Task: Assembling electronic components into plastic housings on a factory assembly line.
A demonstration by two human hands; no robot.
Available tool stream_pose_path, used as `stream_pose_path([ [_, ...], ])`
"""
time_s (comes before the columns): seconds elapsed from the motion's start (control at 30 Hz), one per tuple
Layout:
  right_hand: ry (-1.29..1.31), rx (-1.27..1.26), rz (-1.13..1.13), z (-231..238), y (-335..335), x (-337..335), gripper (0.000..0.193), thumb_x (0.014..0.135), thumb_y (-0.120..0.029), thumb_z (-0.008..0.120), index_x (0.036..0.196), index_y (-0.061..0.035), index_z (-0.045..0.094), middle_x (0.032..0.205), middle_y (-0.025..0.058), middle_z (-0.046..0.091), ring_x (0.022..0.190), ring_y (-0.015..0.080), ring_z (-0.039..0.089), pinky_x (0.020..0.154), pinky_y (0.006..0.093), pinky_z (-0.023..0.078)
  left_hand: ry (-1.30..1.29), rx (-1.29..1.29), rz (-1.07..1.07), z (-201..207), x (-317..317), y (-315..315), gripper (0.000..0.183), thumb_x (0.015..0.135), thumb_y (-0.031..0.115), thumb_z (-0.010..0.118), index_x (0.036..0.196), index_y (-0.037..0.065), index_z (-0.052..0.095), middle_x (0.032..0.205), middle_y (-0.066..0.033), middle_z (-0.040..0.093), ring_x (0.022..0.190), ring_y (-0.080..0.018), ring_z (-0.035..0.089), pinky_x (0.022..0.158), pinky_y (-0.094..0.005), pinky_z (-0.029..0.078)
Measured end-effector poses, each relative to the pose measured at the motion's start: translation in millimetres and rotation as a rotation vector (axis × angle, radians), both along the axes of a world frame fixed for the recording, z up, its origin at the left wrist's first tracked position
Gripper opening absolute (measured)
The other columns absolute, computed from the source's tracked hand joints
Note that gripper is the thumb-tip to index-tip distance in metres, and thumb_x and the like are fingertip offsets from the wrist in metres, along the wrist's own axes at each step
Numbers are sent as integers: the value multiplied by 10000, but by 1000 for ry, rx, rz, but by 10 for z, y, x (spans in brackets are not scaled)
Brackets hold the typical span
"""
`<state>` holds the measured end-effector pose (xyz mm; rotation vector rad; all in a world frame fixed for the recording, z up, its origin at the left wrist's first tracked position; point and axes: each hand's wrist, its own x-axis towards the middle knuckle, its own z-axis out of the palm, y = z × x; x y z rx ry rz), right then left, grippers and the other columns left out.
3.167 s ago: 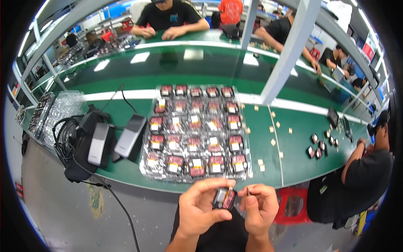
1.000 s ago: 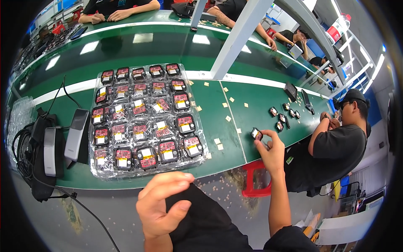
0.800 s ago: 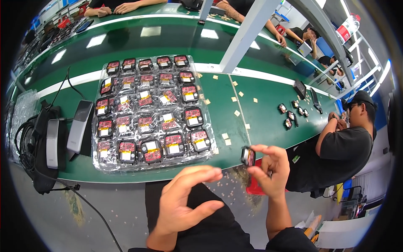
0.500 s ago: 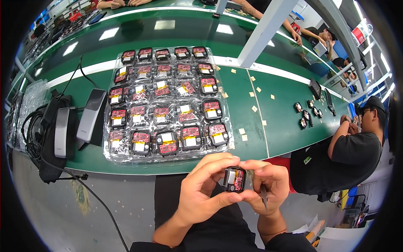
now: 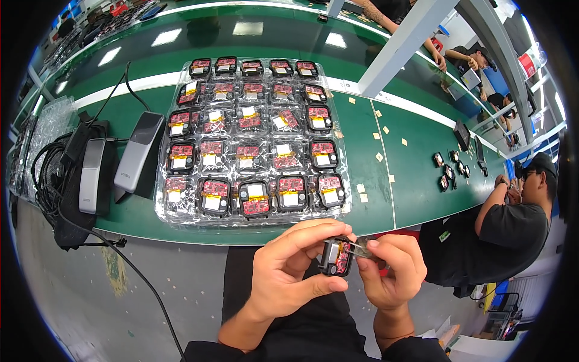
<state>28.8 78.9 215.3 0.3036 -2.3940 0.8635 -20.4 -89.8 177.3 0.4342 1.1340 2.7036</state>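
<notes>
My left hand (image 5: 283,280) is closed around the edges of a small black watch case (image 5: 335,258), tilted so its open inside shows. A red circuit board, a silver-grey block and a bit of yellow tape lie in it. Beside it, my right hand (image 5: 393,273) pinches metal tweezers (image 5: 364,248) between thumb and fingers. Their tips reach the upper right of the case; whether they grip anything there is too small to tell. Beyond my hands, a clear plastic tray (image 5: 253,227) carries rows of similar open cases with red boards and white blocks.
Two grey box-shaped devices (image 5: 140,154) with black cables (image 5: 45,181) stand left of the tray. Small beige squares (image 5: 360,188) dot the green bench (image 5: 371,220). A grey post (image 5: 407,45) rises behind. At right, a co-worker (image 5: 512,211) sits near more small black parts (image 5: 449,169).
My right hand has shifted off the case's right edge and swung the tweezers up from pointing down, bringing their tips to the case. My left hand keeps its hold. The whole view has shifted slightly.
</notes>
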Motion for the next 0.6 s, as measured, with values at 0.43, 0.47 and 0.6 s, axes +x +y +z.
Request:
stream_pose_path([
  [0.43,101,80,-4,-14,-49,-84,242,751,24,847,961,-12,732,836,82,693,625,190,649,536,293,511,90,2,-19,-101,-11,12,713,716,153,957,1305,-68,621,1316,-198,585,1176,-329,663,1019,-438,553],
  [0.47,99,72,-25,-23,-49,-74,236,753,21,847,956,-13,731,837,81,694,626,190,650,539,292,512,93,7,-15,-97,-10,14,717,715,159,958,1305,-66,619,1320,-195,582,1174,-326,663,1020,-438,550],
  [0.6,106,67,-32,-37,-54,-76,230,758,14,847,955,-16,731,843,85,697,626,194,651,543,295,513,82,7,-9,-97,-6,19,719,719,178,959,1306,-59,618,1322,-190,581,1175,-320,660,1024,-437,543],
])
